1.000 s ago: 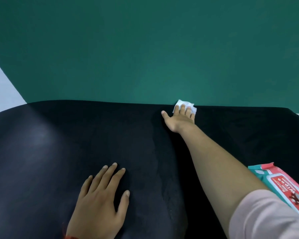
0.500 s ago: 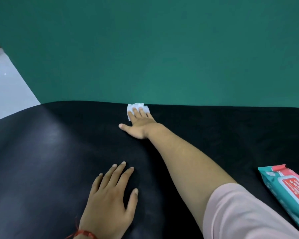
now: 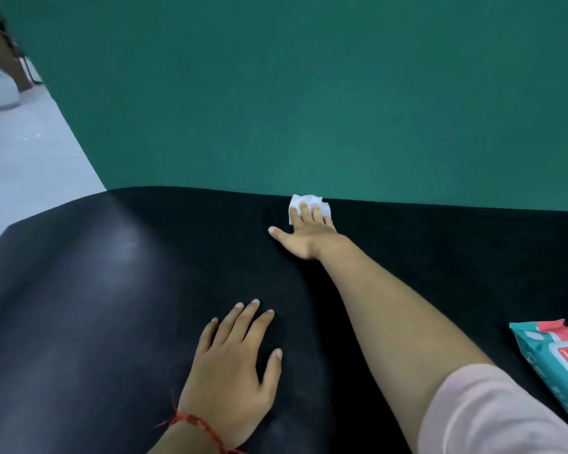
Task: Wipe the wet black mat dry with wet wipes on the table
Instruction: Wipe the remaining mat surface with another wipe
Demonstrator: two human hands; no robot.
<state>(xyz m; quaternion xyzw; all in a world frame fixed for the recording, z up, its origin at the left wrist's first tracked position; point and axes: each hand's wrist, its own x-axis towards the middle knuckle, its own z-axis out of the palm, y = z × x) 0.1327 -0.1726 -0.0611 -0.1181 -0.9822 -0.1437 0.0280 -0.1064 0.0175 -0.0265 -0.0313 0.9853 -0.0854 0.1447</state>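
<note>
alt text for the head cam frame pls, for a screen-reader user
The right hand presses a white wipe against the far edge of a black mat, arm outstretched. The left hand rests flat on the mat nearer the camera; a teal wipes pack lies at the right edge.

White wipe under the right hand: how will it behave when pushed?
Likely floppy: the wipe looks crumpled, edges uneven. Thin, so probably light; may bunch or slip out unless the right hand presses it flat on the black mat.
</note>
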